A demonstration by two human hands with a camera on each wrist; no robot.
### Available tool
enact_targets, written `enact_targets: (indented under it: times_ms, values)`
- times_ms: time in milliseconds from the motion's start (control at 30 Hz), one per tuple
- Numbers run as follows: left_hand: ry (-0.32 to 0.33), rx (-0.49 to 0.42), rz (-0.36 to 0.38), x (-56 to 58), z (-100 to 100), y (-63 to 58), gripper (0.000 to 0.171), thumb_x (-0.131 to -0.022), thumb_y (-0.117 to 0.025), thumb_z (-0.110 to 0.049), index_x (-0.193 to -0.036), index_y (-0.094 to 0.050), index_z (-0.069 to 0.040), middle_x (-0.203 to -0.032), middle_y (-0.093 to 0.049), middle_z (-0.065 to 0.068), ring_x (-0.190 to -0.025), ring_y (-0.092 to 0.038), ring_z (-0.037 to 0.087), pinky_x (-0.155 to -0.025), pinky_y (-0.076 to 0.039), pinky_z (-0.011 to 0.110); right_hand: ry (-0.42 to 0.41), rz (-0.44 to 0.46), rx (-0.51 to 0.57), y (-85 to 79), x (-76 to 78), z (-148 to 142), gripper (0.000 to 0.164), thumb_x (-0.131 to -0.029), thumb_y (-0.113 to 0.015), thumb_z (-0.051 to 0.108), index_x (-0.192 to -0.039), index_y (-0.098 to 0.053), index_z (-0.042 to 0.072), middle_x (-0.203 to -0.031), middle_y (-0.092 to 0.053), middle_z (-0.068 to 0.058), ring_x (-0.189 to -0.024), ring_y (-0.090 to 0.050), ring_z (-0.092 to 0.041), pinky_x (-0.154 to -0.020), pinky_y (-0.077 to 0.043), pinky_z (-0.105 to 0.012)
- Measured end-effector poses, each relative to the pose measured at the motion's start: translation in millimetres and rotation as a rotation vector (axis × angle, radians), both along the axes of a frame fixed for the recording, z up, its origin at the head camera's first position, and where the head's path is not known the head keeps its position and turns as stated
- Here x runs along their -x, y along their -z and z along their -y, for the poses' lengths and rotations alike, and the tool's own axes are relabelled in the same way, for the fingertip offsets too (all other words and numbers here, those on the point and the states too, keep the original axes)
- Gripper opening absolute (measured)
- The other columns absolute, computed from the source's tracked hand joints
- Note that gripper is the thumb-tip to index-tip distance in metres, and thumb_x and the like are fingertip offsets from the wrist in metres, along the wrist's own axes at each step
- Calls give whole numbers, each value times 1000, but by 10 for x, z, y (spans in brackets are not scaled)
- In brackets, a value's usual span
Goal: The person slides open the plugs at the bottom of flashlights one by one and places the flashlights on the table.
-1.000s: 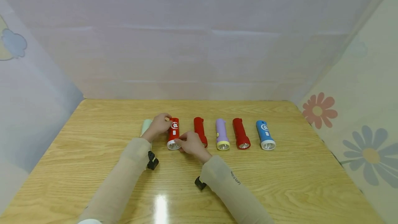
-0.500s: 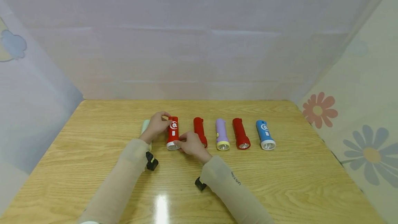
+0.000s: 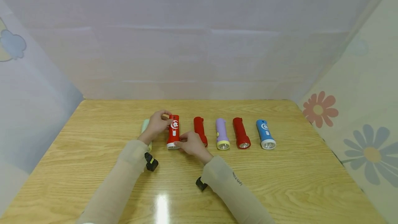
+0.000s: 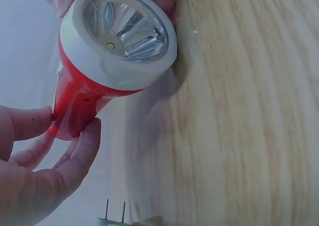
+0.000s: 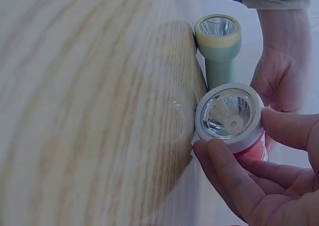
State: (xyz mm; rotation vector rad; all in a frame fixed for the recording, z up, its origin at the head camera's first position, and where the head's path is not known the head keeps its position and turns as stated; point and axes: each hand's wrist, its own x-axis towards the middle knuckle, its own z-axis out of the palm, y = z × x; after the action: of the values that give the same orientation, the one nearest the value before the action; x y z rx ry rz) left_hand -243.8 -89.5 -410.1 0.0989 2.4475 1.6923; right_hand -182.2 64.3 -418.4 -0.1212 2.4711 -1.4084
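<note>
My left hand (image 3: 158,124) pinches the far tail end of a red flashlight (image 3: 173,131) with a white head and a white emblem. At its near end, my right hand (image 3: 192,145) holds the white head between thumb and fingers, clear in the right wrist view (image 5: 259,186). The lens (image 4: 127,29) faces the left wrist camera, and its bulb looks unlit. Beside my left hand lies a pale green flashlight (image 5: 219,47) with a yellow head, partly hidden by that hand in the head view. Two metal prongs (image 4: 115,211) stick out of a pale green end.
To the right lie a plain red flashlight (image 3: 200,129), a purple one (image 3: 221,130) with a yellow rim, another red one (image 3: 240,130) and a blue one (image 3: 264,132) with a white head. All rest on the wooden table (image 3: 280,182), backed by a pale cloth wall (image 3: 199,44).
The tail of the red-and-white flashlight has risen slightly with my left hand, and less of its lens shows in the head view. My right hand stays at the head.
</note>
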Motion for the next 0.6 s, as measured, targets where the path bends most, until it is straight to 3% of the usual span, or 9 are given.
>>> enact_targets:
  times_ms: [233, 600]
  values:
    - [-26, -18, -30, -45, -5, -15, 26, -90, -53, -3, -115, -51, 2, -103, -51, 22, -89, -56, 31, -74, -51, 41, 18, 6, 23, 5, 4, -4, 36, -81, -69, 13, -109, -60, -9, -92, -65, -13, -70, -64, -19, -61, -52, -27]
    - [-29, -42, -122, -86, -4, -16, 26, -89, -55, -2, -115, -52, 2, -103, -53, 22, -89, -58, 32, -73, -52, 42, 12, -50, -87, -6, 8, -11, 39, -79, -71, 22, -108, -63, -3, -98, -65, -10, -86, -60, -19, -73, -49, -31]
